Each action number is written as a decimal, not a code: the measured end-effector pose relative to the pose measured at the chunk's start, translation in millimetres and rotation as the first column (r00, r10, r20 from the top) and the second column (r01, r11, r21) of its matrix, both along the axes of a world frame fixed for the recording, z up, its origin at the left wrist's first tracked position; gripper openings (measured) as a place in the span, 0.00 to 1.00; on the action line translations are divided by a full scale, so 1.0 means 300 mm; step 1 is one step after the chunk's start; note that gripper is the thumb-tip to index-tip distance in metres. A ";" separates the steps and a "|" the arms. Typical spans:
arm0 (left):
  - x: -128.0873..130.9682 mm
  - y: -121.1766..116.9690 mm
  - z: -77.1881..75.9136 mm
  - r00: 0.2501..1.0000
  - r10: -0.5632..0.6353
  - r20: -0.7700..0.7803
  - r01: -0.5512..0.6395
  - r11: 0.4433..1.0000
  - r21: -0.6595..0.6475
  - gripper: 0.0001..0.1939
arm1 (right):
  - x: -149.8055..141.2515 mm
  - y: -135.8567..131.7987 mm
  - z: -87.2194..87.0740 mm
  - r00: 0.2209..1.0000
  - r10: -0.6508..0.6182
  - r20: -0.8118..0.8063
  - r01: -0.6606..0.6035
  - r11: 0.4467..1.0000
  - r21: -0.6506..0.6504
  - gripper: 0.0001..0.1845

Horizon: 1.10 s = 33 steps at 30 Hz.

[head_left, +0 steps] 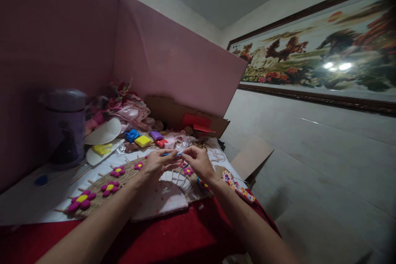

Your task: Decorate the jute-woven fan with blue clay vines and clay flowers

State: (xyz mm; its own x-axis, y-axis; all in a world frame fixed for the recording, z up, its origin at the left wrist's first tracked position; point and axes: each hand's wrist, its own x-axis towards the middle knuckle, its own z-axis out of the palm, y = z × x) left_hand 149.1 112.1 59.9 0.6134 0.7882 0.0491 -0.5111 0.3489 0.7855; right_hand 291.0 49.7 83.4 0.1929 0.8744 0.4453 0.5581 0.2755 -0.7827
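A thin strip of what looks like blue modelling clay stretches between the fingertips of my two hands. My left hand pinches its left part, and my right hand pinches the other end. Below them lies a fan-shaped piece wound with straw-coloured cord, thin sticks poking out along its edge. Magenta flowers with yellow centres dot the cord. A pale spotted board covers the fan's inner part. My hands hide some of the fan.
Packets of clay, including a yellow one and a purple one, lie behind. A blue lump sits at left near a purple flask. White paper plates lean there. Patterned scissors-like item lies right, its kind unclear.
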 end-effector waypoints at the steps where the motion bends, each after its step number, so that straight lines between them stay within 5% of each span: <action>1: 0.001 0.000 0.000 1.000 -0.008 -0.005 0.008 1.000 -0.001 0.09 | 0.002 -0.002 0.002 1.000 -0.004 0.000 0.004 1.000 -0.003 0.05; 13: -0.005 0.001 -0.013 0.987 0.088 -0.137 -0.079 0.994 0.072 0.10 | -0.015 -0.011 -0.017 0.999 0.012 -0.048 -0.014 0.998 -0.057 0.05; 20: 0.009 -0.003 -0.006 0.993 0.022 -0.118 -0.015 0.998 0.055 0.15 | 0.007 -0.002 -0.016 0.999 -0.007 -0.046 0.005 0.999 -0.036 0.06; 33: 0.006 0.001 -0.010 0.996 -0.027 -0.090 0.029 0.999 0.022 0.06 | -0.001 -0.009 -0.010 0.997 0.011 -0.079 -0.015 0.999 -0.049 0.08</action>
